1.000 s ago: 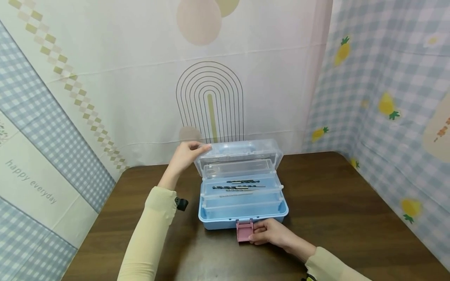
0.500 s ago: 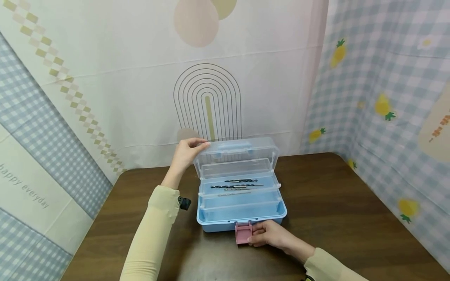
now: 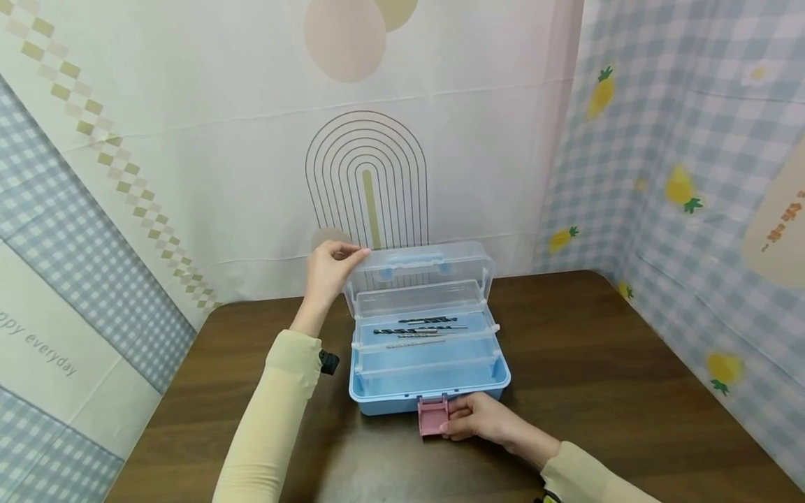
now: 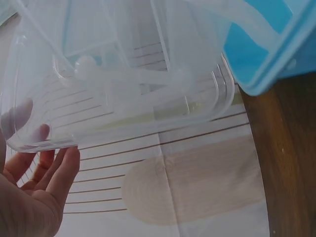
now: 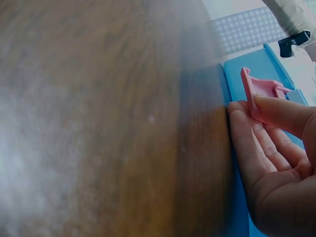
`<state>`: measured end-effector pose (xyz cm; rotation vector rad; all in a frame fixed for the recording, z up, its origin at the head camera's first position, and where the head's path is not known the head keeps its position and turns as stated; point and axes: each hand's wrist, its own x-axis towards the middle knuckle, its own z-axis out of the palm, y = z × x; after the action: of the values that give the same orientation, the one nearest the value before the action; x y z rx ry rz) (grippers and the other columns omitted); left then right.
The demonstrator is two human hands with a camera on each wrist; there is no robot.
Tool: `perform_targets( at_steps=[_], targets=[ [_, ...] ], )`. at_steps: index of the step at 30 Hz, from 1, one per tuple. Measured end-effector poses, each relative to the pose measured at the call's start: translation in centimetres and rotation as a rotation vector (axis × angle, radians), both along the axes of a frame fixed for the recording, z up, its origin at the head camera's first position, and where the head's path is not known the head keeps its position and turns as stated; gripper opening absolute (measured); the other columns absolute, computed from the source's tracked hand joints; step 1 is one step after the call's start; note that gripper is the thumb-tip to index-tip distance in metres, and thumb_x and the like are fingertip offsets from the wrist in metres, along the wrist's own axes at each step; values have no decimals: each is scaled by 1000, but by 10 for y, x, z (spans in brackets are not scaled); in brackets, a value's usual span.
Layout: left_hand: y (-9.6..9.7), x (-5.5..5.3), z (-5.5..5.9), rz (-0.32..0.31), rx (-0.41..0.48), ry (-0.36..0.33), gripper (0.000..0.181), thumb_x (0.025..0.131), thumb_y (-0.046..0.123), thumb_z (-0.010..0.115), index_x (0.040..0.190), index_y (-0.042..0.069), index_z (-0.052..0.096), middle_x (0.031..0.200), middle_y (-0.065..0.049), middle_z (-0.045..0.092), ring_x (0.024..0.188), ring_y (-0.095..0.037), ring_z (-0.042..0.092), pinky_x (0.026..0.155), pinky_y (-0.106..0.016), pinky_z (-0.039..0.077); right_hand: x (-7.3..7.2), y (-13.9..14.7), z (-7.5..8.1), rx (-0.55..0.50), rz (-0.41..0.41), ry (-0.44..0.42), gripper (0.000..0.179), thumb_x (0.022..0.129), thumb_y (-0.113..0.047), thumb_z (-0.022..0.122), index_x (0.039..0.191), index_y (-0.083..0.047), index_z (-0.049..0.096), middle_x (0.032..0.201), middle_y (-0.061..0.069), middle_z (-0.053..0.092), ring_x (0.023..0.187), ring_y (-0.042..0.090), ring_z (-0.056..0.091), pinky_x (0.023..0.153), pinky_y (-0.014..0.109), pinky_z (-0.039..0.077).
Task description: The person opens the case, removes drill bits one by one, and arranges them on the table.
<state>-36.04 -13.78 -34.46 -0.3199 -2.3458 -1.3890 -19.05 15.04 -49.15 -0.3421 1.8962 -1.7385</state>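
A light blue toolbox (image 3: 383, 406) stands on the table with its clear lid (image 3: 465, 262) raised and tilted back. My left hand (image 3: 325, 274) holds the lid's left corner between thumb and fingers; in the left wrist view the fingertips (image 4: 72, 154) lie along the rim. At the toolbox's front, a pink latch (image 3: 434, 419) hangs flipped down. My right hand (image 3: 483, 419) pinches this latch's right side, the thumb (image 5: 279, 109) across it in the right wrist view. Several drill bits (image 3: 418, 330) lie in the upper clear tray inside the toolbox.
The brown wooden table (image 3: 566, 363) extends on both sides of the toolbox. Behind it hangs a pale cloth (image 3: 251, 175) printed with arches, and a checked pineapple cloth (image 3: 635, 161) hangs on the right.
The lid has swung slightly farther up and back, the left hand rising with it. My right hand keeps its pinch on the latch. The head view has shifted slightly.
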Motion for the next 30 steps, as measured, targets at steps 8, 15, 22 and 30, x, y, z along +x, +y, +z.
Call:
perform_targets(
  at_steps=[8,15,22,30],
  targets=[
    [3,-2,1,57,-62,189,32,88,35,80,87,4,80,89,-8,69,75,-22,63,64,-35,50,-2,1,-1,-2,-7,-5,26,92,-1,70,111,16,64,98,19,73,87,19,71,80,34,60],
    [2,-4,0,78,-134,265,31,90,32,78,85,2,81,84,-12,73,70,-25,66,64,-40,54,-1,0,-1,4,-10,-1,27,92,0,70,112,17,63,98,19,73,87,19,71,80,34,60],
    [-4,-2,0,52,-265,320,37,96,37,70,83,5,82,71,-8,73,48,-18,50,53,-32,42,-1,-1,0,20,-15,-8,29,93,1,67,115,19,62,100,21,72,89,23,71,80,38,60],
    [-11,0,-5,-23,-261,244,40,97,43,67,108,7,79,99,-10,77,85,-23,73,78,-41,59,0,-2,-1,17,-16,-10,29,93,1,67,115,19,62,100,20,72,89,23,71,80,37,60]
  ],
)
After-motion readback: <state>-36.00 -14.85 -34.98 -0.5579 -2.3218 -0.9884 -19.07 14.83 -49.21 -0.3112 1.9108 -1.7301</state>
